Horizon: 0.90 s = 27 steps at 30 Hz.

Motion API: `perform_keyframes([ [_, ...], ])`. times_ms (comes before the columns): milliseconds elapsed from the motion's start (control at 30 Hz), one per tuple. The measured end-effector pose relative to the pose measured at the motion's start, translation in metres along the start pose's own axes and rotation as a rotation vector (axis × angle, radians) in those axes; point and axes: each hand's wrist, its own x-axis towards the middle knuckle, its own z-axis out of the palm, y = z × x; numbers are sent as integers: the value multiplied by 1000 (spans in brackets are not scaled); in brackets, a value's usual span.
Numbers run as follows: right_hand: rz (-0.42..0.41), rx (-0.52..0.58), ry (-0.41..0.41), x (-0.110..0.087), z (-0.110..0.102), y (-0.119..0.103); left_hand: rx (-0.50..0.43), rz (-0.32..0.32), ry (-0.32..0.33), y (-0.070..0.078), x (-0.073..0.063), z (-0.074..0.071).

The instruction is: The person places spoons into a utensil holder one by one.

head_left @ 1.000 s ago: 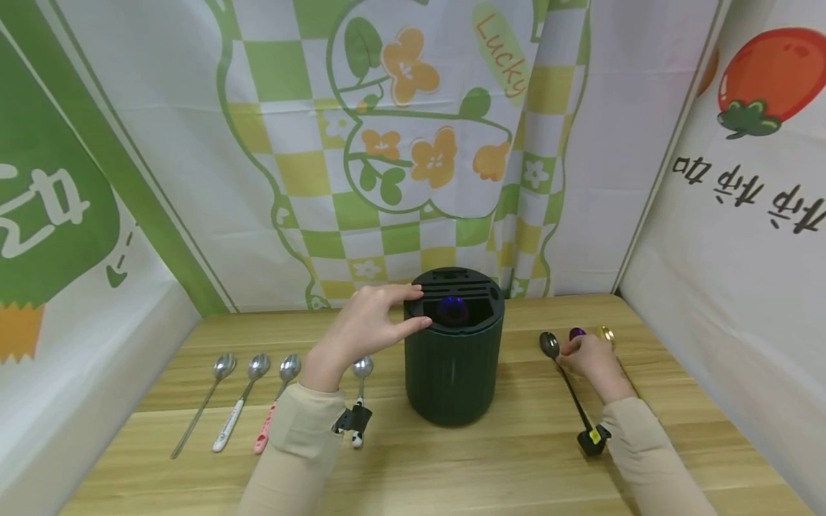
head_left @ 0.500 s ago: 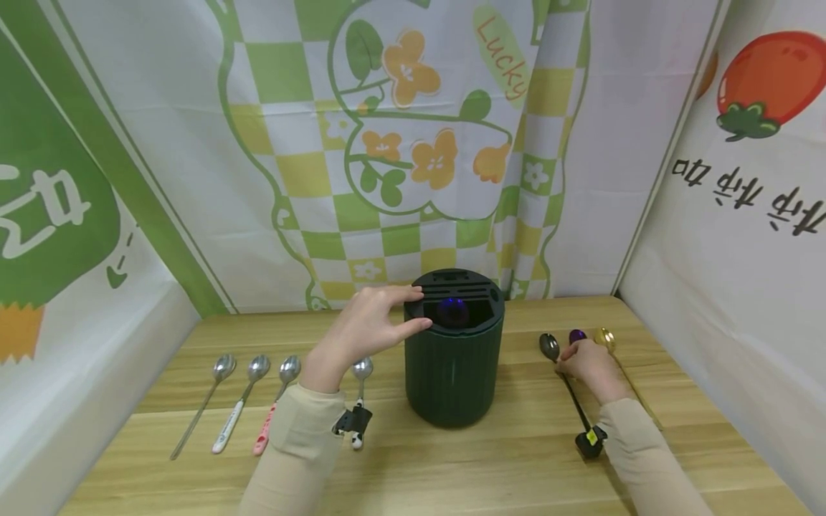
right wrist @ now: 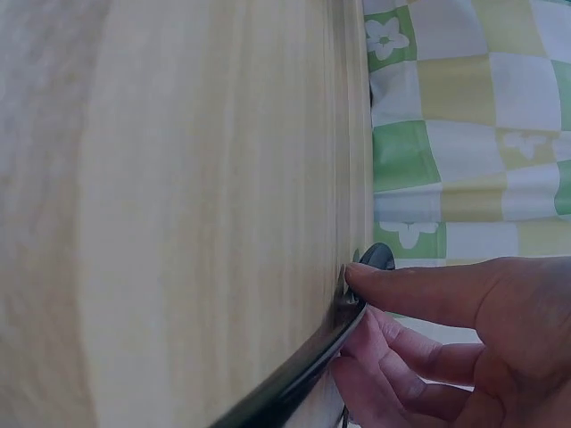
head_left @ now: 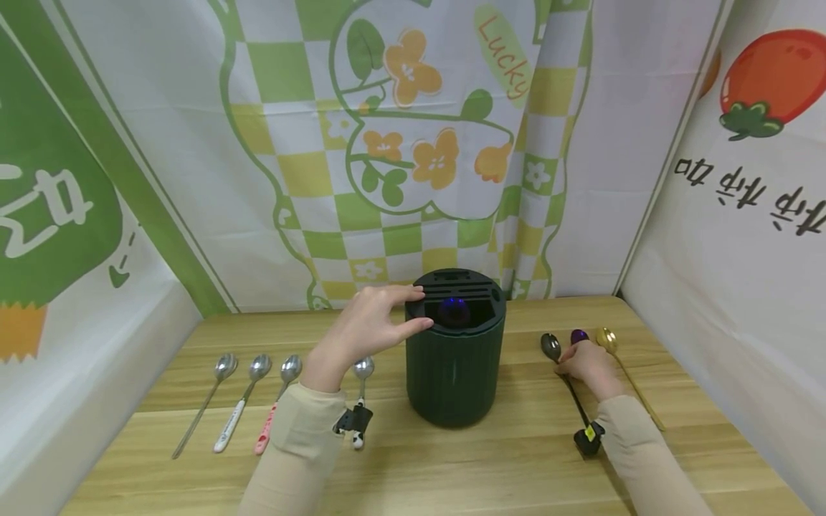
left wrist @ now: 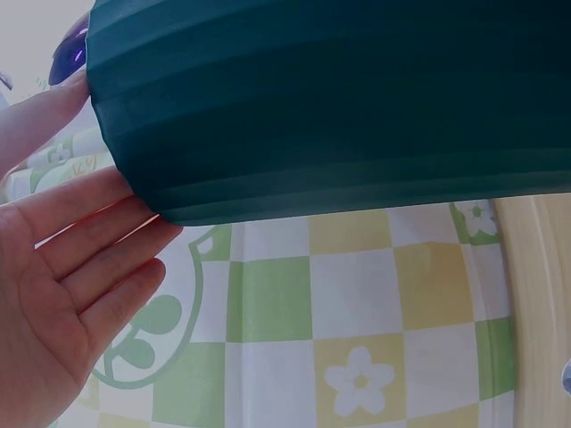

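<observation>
My left hand (head_left: 371, 326) rests at the left rim of a dark green ribbed utensil holder (head_left: 453, 373), its fingers nearly straight; in the left wrist view its fingertips touch the ribbed wall (left wrist: 312, 116). A shiny purple rounded end (head_left: 454, 311) shows inside the holder's opening. At the right, my right hand (head_left: 590, 367) pinches a black spoon (head_left: 551, 347) just below its bowl. In the right wrist view, thumb and fingers meet at the black spoon's handle (right wrist: 294, 379). A purple spoon (head_left: 578, 335) lies partly hidden behind that hand, and a gold spoon (head_left: 635, 387) is to its right.
Several silver spoons lie left of the holder: one all metal (head_left: 205, 401), one white-handled (head_left: 230, 424), one pink-handled (head_left: 266, 428), and one (head_left: 363, 368) partly behind the left wrist. Patterned curtains (head_left: 413, 236) rise behind the wooden table (head_left: 464, 473).
My right hand has shifted slightly left and down, its fingertips moving onto the black spoon's neck. More of the gold spoon has come into view. The left hand stays put.
</observation>
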Motion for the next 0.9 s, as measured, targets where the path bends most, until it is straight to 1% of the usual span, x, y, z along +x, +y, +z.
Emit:
perform_keyframes([
  [133, 6, 26, -4, 2, 0, 0, 2, 1, 1, 0, 0, 0],
  [333, 17, 25, -19, 4, 0, 1, -4, 8, 1, -1, 0, 1],
  [533, 28, 52, -35, 6, 0, 1, 0, 13, 11, 0, 1, 0],
  [767, 29, 94, -91, 7, -1, 0, 0, 13, 11, 0, 1, 0],
  [900, 17, 94, -108, 7, -1, 0, 0, 14, 7, 0, 1, 0],
])
